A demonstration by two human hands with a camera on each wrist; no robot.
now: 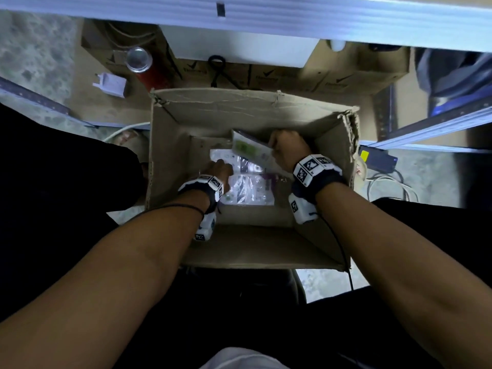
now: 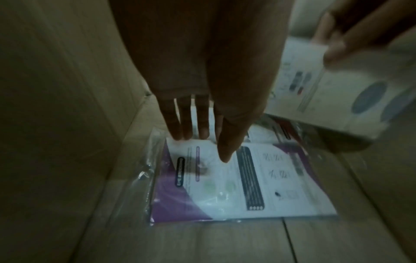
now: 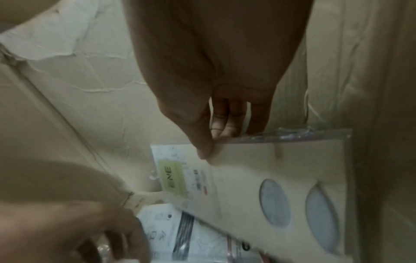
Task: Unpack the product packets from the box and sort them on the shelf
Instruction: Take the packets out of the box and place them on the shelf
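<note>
An open cardboard box (image 1: 335,145) stands on the floor below me, with flat plastic-wrapped product packets on its bottom. My right hand (image 1: 286,149) pinches the top edge of a white packet (image 3: 258,178) with a green label and two blue ovals, thumb in front and fingers behind, holding it tilted up near the right wall. This packet (image 1: 250,150) also shows in the head view. My left hand (image 2: 202,131) reaches down with straight fingers, fingertips touching a white and purple packet (image 2: 236,186) lying flat on the bottom. More packets (image 1: 250,187) lie beside it.
A shelf rail (image 1: 266,14) runs across the top. Behind the box lie flattened cardboard, a red bottle (image 1: 147,66), a white plastic part (image 1: 110,85) and a black cord (image 1: 218,65). Cables (image 1: 386,182) lie on the floor to the right.
</note>
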